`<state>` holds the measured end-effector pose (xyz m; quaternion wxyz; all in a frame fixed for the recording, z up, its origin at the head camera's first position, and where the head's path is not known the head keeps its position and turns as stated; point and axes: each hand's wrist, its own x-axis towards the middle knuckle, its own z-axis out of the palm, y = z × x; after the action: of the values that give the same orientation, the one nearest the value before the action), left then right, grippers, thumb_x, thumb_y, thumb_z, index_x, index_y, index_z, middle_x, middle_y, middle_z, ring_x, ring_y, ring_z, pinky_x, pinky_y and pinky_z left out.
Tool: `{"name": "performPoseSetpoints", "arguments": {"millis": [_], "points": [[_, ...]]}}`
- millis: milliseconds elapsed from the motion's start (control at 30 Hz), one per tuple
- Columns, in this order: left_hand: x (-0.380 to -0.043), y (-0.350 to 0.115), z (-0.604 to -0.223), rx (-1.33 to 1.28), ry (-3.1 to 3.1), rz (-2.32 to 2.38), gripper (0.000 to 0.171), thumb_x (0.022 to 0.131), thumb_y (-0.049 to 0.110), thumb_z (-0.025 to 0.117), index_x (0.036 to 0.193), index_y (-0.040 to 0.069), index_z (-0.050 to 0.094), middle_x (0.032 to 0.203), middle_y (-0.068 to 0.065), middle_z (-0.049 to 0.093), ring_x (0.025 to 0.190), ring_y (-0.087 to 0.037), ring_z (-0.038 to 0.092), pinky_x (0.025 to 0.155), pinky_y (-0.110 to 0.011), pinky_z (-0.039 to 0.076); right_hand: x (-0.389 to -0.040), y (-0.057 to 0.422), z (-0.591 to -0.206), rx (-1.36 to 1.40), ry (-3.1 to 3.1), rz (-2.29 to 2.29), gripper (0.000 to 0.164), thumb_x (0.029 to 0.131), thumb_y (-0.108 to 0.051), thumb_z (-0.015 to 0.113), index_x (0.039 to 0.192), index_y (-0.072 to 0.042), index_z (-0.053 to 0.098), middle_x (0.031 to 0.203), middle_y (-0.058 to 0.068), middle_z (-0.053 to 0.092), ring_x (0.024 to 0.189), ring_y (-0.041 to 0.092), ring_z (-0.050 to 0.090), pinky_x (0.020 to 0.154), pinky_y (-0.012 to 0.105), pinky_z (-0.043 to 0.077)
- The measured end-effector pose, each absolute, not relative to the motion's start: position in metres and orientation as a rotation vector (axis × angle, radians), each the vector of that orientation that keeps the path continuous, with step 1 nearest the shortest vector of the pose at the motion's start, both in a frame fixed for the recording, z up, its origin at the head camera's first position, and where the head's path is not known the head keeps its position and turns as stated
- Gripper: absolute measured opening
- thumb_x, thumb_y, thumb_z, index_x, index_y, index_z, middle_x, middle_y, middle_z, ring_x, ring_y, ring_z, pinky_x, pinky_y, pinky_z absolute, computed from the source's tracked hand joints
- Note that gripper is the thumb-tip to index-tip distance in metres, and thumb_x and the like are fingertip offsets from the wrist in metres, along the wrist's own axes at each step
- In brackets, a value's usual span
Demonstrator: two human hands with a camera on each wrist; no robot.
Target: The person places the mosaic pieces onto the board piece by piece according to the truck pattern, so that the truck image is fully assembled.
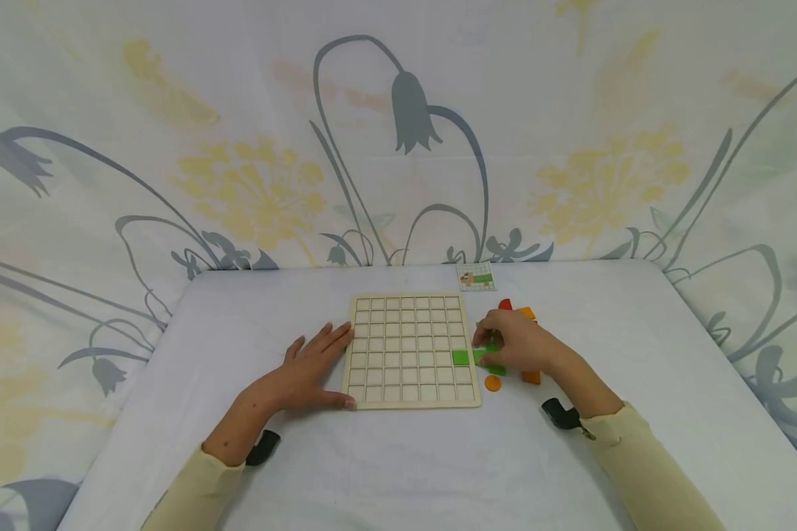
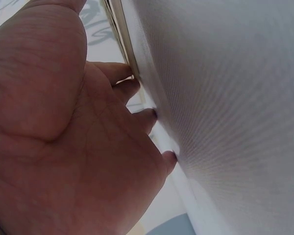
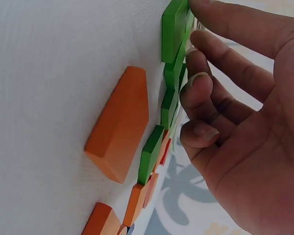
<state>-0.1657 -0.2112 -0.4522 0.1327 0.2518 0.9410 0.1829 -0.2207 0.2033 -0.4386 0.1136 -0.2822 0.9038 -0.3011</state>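
On the table lies a pale wooden grid board (image 1: 408, 299). A green square tile (image 1: 460, 358) sits at its right edge in the head view. My left hand (image 1: 308, 376) is spread with straight fingers, fingertips and thumb at the board's left edge. Over a cluster of green tiles (image 1: 498, 369) just right of the board is my right hand (image 1: 519, 341), palm down. In the right wrist view its thumb is right at the uppermost green block (image 3: 173, 36). The other fingers are loosely bent beside the green row, with a gap between thumb and index finger.
A small picture card (image 1: 476, 277) lies behind the board. An orange round piece (image 1: 493, 383) is near its lower right corner. Orange blocks (image 3: 118, 122) and a red piece (image 1: 505, 304) lie around the right hand. A flower-patterned cloth (image 1: 398, 147) hangs behind the table.
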Motion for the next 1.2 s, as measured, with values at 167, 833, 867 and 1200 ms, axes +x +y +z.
{"name": "performPoseSetpoints", "arguments": {"millis": [167, 833, 867, 1200], "points": [[-0.166, -0.211, -0.452, 0.733, 2.733, 0.535, 0.118, 0.085, 0.059, 0.084, 0.171, 0.009, 0.02, 0.179, -0.007, 0.014, 0.164, -0.038, 0.007, 0.123, -0.074, 0.009, -0.222, 0.204, -0.441, -0.821, 2.631, -0.87, 0.018, 0.084, -0.012, 0.091, 0.094, -0.013, 0.076, 0.093, -0.005, 0.067, 0.086, 0.014, 0.061, 0.08, 0.032, 0.055], [-0.165, -0.21, -0.449, 0.721, 2.725, 0.534, 0.118, 0.086, 0.057, 0.085, 0.171, 0.009, 0.019, 0.179, -0.007, 0.014, 0.164, -0.038, 0.006, 0.123, -0.073, 0.008, -0.215, 0.195, -0.43, -0.836, 2.641, -0.778, 0.021, 0.084, -0.01, 0.09, 0.09, -0.012, 0.071, 0.09, -0.003, 0.065, 0.084, 0.018, 0.056, 0.076, 0.032, 0.05], [-0.165, -0.21, -0.449, 0.721, 2.725, 0.534, 0.118, 0.085, 0.057, 0.085, 0.171, 0.009, 0.018, 0.179, -0.007, 0.014, 0.164, -0.038, 0.006, 0.123, -0.073, 0.008, -0.215, 0.195, -0.429, -0.831, 2.634, -0.778, 0.021, 0.084, -0.009, 0.09, 0.09, -0.012, 0.071, 0.089, -0.002, 0.065, 0.083, 0.019, 0.056, 0.075, 0.032, 0.05], [-0.166, -0.21, -0.45, 0.716, 2.721, 0.543, 0.119, 0.085, 0.058, 0.085, 0.171, 0.01, 0.018, 0.179, -0.007, 0.013, 0.164, -0.037, 0.005, 0.124, -0.073, 0.007, -0.216, 0.196, -0.428, -0.869, 2.598, -0.812, 0.023, 0.086, -0.004, 0.087, 0.089, -0.012, 0.066, 0.081, -0.004, 0.059, 0.078, 0.018, 0.055, 0.071, 0.029, 0.048]]}}
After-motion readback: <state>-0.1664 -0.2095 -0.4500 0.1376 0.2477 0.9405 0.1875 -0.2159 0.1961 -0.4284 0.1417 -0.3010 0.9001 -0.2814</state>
